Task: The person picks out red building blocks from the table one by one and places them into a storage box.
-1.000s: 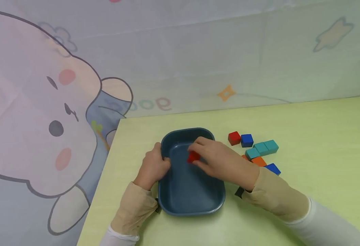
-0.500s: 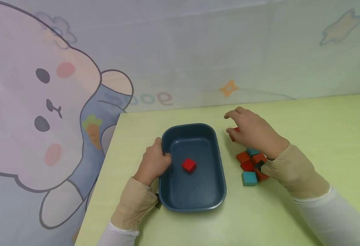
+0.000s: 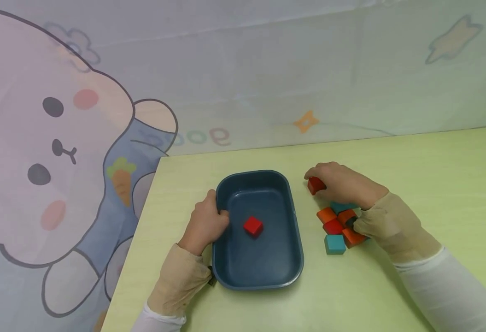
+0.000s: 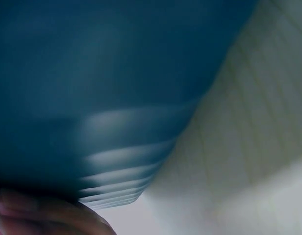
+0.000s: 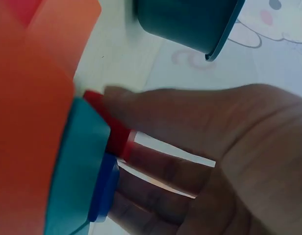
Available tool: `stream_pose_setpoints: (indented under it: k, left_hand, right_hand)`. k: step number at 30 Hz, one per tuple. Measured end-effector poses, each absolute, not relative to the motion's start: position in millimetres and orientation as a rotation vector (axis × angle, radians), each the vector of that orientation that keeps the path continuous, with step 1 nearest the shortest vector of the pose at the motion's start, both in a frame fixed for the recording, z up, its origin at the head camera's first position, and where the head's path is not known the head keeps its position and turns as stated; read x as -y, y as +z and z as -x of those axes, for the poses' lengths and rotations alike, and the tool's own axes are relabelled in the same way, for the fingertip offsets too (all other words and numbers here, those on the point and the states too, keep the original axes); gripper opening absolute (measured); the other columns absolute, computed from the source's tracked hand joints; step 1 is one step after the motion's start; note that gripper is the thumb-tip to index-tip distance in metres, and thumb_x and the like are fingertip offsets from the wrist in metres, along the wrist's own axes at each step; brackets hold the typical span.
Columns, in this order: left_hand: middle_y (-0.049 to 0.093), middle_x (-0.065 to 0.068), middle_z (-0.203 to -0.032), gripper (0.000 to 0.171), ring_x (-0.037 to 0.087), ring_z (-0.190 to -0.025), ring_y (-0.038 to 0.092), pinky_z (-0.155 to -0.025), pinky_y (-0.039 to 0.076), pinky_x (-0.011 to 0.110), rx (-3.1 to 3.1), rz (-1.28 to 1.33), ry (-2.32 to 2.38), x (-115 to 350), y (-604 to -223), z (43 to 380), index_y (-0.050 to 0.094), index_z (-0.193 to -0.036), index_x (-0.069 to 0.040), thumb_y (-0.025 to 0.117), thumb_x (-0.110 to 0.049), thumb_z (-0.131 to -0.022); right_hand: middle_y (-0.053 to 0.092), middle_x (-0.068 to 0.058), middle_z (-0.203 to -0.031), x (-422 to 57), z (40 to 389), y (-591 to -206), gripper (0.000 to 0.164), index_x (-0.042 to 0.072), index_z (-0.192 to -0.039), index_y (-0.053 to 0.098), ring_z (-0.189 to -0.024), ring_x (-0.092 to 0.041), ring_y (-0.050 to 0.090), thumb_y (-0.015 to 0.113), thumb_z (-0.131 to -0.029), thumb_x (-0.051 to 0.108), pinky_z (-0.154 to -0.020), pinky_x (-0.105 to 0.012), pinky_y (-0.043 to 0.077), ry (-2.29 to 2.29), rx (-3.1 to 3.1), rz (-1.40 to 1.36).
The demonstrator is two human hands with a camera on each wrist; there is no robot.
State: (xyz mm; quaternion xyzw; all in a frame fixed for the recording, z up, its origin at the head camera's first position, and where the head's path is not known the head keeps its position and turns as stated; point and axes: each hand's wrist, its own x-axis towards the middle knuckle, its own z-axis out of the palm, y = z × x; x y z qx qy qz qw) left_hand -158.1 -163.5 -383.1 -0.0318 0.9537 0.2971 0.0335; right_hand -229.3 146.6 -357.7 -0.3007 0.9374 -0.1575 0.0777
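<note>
My left hand (image 3: 204,222) grips the left rim of a dark blue rectangular tub (image 3: 263,265), thumb over the inside edge. In the left wrist view its fingers (image 4: 48,215) show beside the tub's outer wall (image 4: 92,63). A red cube (image 3: 253,226) lies on the tub's floor. Right of the tub, my right hand (image 3: 346,184) pinches another red cube (image 3: 315,186) between thumb and fingers at the back of a group of blocks. The right wrist view has the thumb on this cube, with a blue block (image 5: 104,188) close by the other fingers.
Several orange, red and teal blocks lie under and in front of the right wrist, including a teal block (image 3: 335,244) and an orange block (image 3: 352,237). The pale yellow table (image 3: 454,193) ends at a printed cloth backdrop (image 3: 259,69) behind.
My right hand has let go of a red cube inside the tub, moved right to the blocks, and closed its fingers on another red cube. The left hand stays on the rim.
</note>
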Motion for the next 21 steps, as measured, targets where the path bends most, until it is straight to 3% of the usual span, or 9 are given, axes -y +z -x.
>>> stream_pose_setpoints:
  k: [5,14,18,21]
  left_hand:
    - [0.067,0.024,-0.094,0.031,0.028,-0.061,0.062,-0.048,0.046,0.028,-2.938,0.094,0.929,163.5,-381.7,157.4,0.049,-0.116,0.001,0.053,-0.009,-0.087]
    - [0.068,0.024,-0.092,0.03,0.028,-0.06,0.062,-0.048,0.046,0.028,-2.945,0.081,0.921,163.4,-382.2,156.9,0.05,-0.114,0.001,0.053,-0.009,-0.086]
    - [0.067,0.023,-0.089,0.03,0.027,-0.058,0.061,-0.048,0.045,0.028,-2.949,0.077,0.913,163.7,-382.3,157.0,0.05,-0.114,0.001,0.052,-0.009,-0.086]
    - [0.067,0.023,-0.088,0.03,0.027,-0.058,0.061,-0.048,0.044,0.028,-2.95,0.075,0.913,164.0,-382.3,157.0,0.05,-0.114,0.001,0.052,-0.008,-0.085]
  right_hand:
    - [0.067,-0.008,-0.09,-146.0,228.9,-356.9,0.026,0.008,-0.095,0.068,-0.085,-0.025,0.059,0.063,-0.078,-0.012,-0.078,-0.039,0.051,-0.442,-2.801,0.912]
    - [0.068,-0.005,-0.087,-146.6,227.4,-354.6,0.023,0.01,-0.093,0.069,-0.084,-0.023,0.06,0.066,-0.08,-0.008,-0.077,-0.039,0.051,-0.453,-2.81,0.909]
    - [0.069,-0.008,-0.091,-146.5,223.3,-347.8,0.021,0.005,-0.102,0.068,-0.086,-0.025,0.061,0.067,-0.082,-0.003,-0.079,-0.04,0.052,-0.484,-2.844,0.901]
    - [0.069,-0.012,-0.097,-144.1,218.2,-340.3,0.029,0.0,-0.112,0.066,-0.088,-0.028,0.062,0.07,-0.083,0.002,-0.08,-0.042,0.052,-0.505,-2.896,0.932]
